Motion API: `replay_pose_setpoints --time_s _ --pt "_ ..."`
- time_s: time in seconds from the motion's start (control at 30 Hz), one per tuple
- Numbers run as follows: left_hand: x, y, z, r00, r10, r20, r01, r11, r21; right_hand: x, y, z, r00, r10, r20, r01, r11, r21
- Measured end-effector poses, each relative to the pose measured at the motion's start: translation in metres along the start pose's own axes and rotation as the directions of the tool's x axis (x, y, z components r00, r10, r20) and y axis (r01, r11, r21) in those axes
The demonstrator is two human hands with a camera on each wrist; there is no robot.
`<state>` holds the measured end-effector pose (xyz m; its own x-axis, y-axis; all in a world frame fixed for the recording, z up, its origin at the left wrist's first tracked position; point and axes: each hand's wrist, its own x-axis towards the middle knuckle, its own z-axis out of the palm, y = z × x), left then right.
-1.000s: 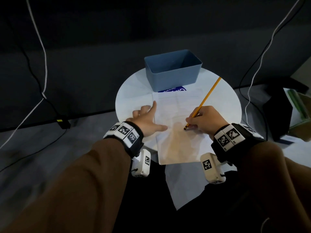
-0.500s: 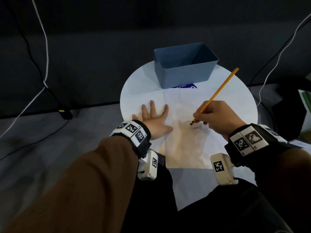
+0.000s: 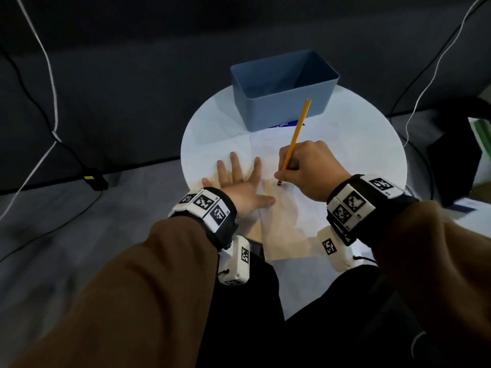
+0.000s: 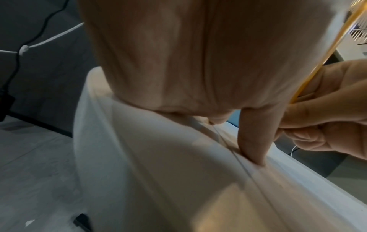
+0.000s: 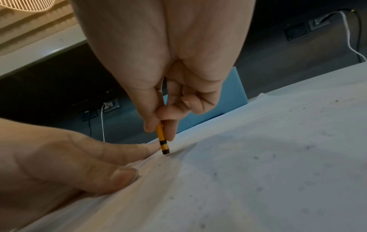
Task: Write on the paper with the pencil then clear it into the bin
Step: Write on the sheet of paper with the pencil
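Note:
A white sheet of paper (image 3: 289,211) lies on the round white table (image 3: 210,128) and hangs over its near edge. My left hand (image 3: 239,181) lies flat with straight fingers on the paper's left edge, the thumb (image 4: 252,141) pressing on it. My right hand (image 3: 308,171) grips a yellow pencil (image 3: 293,139) near its lower end, with the dark end (image 5: 165,151) touching the paper (image 5: 258,172) just right of my left thumb. The pencil (image 4: 325,55) leans away toward the blue bin (image 3: 284,88), which stands at the table's far side and looks empty.
A blue printed label (image 3: 284,124) shows under the bin's front. White and black cables (image 3: 50,102) run along the dark floor at left and at right (image 3: 425,75). A dark box with green-white items (image 3: 478,139) stands at the right.
My right hand has shifted left and the pencil has tilted more upright, its top now in front of the bin. My left fingers have spread flat on the paper. The view has swung left.

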<state>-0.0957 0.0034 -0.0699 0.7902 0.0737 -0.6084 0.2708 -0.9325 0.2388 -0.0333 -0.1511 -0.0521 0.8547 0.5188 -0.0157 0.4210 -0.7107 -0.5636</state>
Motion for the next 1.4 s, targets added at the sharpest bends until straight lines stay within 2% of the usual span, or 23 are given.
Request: replay_pose_setpoints --time_s 0.2,0.3,0.5,0.67,0.87,1.13,1.27,1.4 --pt "0.002 0.001 0.0 1.0 -0.002 0.005 0.002 1.0 0.005 0.001 -0.003 0.004 1.0 -0.009 0.03 0.01 0.999 -0.037" --pt "0.004 -0.002 0.002 1.0 0.001 0.012 -0.001 1.0 -0.021 0.0 0.002 -0.001 1.0 0.023 0.004 -0.023 0.998 -0.055" --pt "0.009 0.0 0.003 1.0 -0.016 0.011 0.016 1.0 0.009 -0.004 -0.005 0.01 1.0 -0.023 0.013 0.023 1.0 -0.004" --pt "0.005 -0.002 0.003 1.0 -0.008 0.002 0.008 1.0 -0.003 -0.006 0.006 0.0 1.0 0.023 -0.015 -0.023 1.0 -0.002" --pt "0.005 -0.002 0.004 1.0 -0.008 -0.013 0.008 1.0 0.001 -0.006 0.002 0.007 1.0 -0.007 -0.007 0.007 0.999 0.049" --pt "0.006 -0.003 0.004 1.0 -0.001 -0.011 0.001 1.0 -0.022 -0.007 0.023 -0.013 0.991 0.121 -0.064 -0.122 0.993 -0.007" --pt "0.007 -0.003 0.005 1.0 0.003 -0.02 -0.003 1.0 -0.008 -0.006 0.012 -0.01 0.994 0.073 -0.079 -0.068 0.995 0.071" --pt "0.006 -0.003 0.006 0.999 -0.003 -0.037 0.002 1.0 -0.026 -0.006 0.004 0.004 0.999 0.034 -0.036 -0.03 0.995 0.099"
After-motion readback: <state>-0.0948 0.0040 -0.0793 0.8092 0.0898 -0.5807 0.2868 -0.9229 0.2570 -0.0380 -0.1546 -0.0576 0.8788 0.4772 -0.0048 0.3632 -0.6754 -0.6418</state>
